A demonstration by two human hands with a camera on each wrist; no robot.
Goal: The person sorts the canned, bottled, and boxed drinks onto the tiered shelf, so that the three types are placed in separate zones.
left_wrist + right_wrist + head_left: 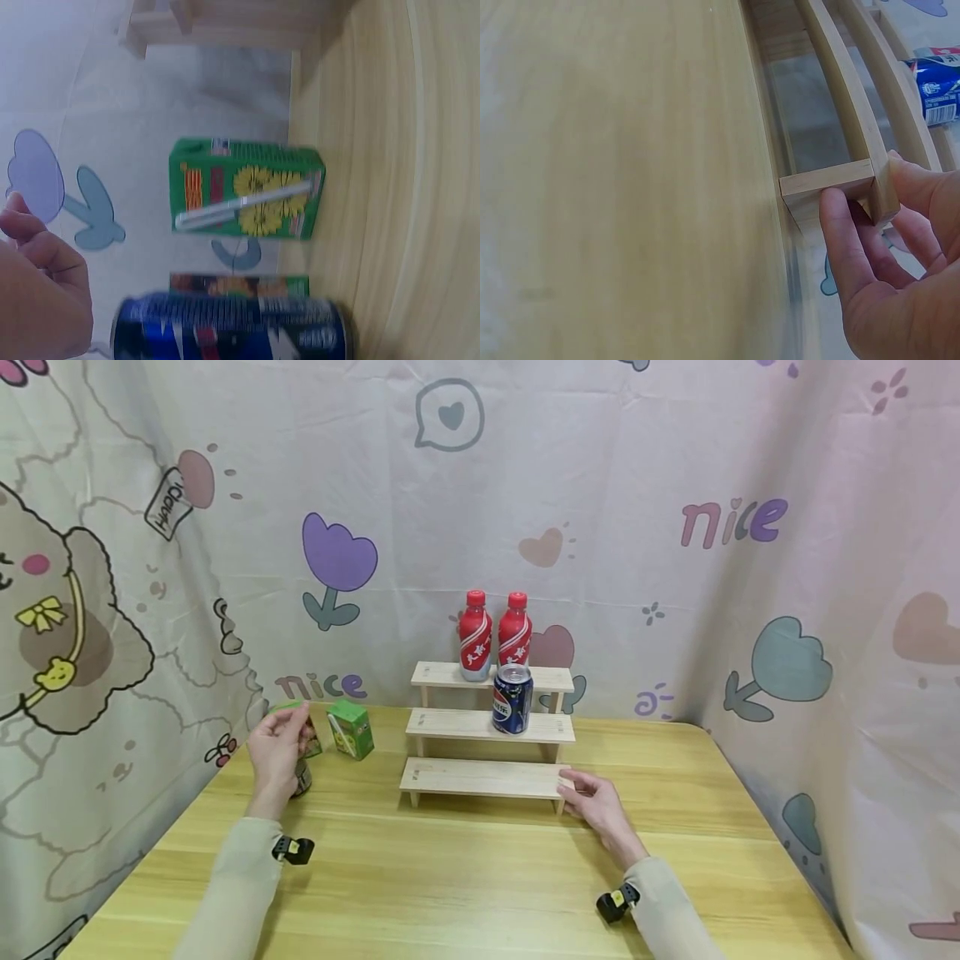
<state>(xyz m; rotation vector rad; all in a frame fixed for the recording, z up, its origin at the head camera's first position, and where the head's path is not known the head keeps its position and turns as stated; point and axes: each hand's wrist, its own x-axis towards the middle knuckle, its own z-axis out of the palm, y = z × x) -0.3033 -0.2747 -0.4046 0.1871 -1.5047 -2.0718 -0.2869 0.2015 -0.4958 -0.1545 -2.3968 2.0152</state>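
My left hand [276,752] hovers at the left of the table, holding nothing, its fingers loosely bent. Below it stands a blue drink can [225,330], mostly hidden by the hand in the head view. Just behind the hand is a green drink carton [312,745], partly covered. A second green carton [350,729], with yellow flowers and a straw, stands to its right. My right hand [600,806] grips the right end of the lowest step of a three-tier wooden shelf [480,777], thumb above and fingers against the leg.
Two red bottles [476,635] stand on the top tier. A blue Pepsi can [513,699] is upright on the middle tier, toward its right. Patterned cloth [600,468] hangs behind and beside the wooden table [450,885].
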